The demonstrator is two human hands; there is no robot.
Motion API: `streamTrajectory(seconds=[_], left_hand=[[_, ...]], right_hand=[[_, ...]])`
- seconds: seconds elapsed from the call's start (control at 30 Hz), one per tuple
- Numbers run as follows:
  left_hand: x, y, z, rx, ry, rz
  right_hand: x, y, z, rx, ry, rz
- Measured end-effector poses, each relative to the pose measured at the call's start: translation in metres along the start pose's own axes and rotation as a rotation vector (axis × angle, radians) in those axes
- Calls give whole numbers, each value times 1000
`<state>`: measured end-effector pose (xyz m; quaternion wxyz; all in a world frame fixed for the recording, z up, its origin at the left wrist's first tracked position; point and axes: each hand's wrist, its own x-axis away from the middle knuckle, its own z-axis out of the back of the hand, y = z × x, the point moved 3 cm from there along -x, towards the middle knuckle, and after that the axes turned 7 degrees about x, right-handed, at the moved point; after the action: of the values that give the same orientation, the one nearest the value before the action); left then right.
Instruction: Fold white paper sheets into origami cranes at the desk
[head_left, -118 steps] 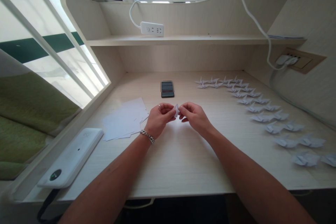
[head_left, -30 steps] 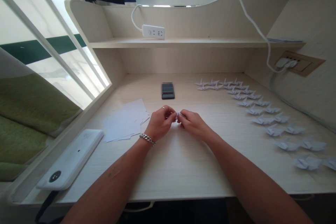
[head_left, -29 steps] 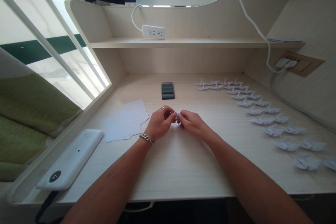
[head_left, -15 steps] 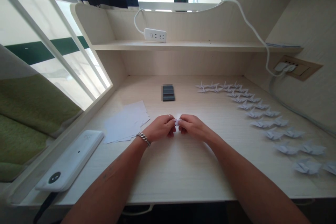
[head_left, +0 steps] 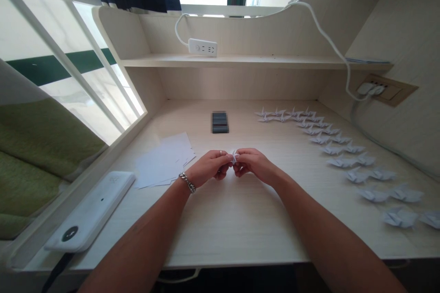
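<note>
Between my hands, above the middle of the desk, is a small white folded paper crane [head_left: 234, 157], its pointed tips sticking up. My left hand [head_left: 213, 165], with a ring and a chain bracelet, pinches it from the left. From the right, my right hand [head_left: 253, 164] grips its other side with thumb and fingers closed. The fingers cover most of the folded paper. Several finished-looking paper cranes [head_left: 321, 138] stand in a double row along the right side of the desk. To the left of my hands lies a loose stack of white paper sheets [head_left: 165, 158].
A small dark, blurred-out object [head_left: 220, 122] lies beyond my hands. At the front left rests a white power bank [head_left: 91, 210] with a dark cable. On the shelf [head_left: 247, 60] sits a power strip [head_left: 202, 47]. A white cord [head_left: 326, 36] runs to the wall socket at right.
The folded paper has turned between my fingers, and more of its pointed tips now show. My hands shifted slightly around it, with the right fingers spreading a little beneath.
</note>
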<state>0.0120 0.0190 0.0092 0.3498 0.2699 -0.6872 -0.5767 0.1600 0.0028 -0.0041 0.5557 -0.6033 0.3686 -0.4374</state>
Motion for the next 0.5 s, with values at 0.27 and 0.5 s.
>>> streamTrajectory(seconds=[0.27,0.5], left_hand=[[-1,-2,0,352,-29,-49],[-4,-3,-6,601,-89,-103]], right_hand=[[0,-2,-5,-284,-75,69],[-2,-4,-9,-536,-68,82]])
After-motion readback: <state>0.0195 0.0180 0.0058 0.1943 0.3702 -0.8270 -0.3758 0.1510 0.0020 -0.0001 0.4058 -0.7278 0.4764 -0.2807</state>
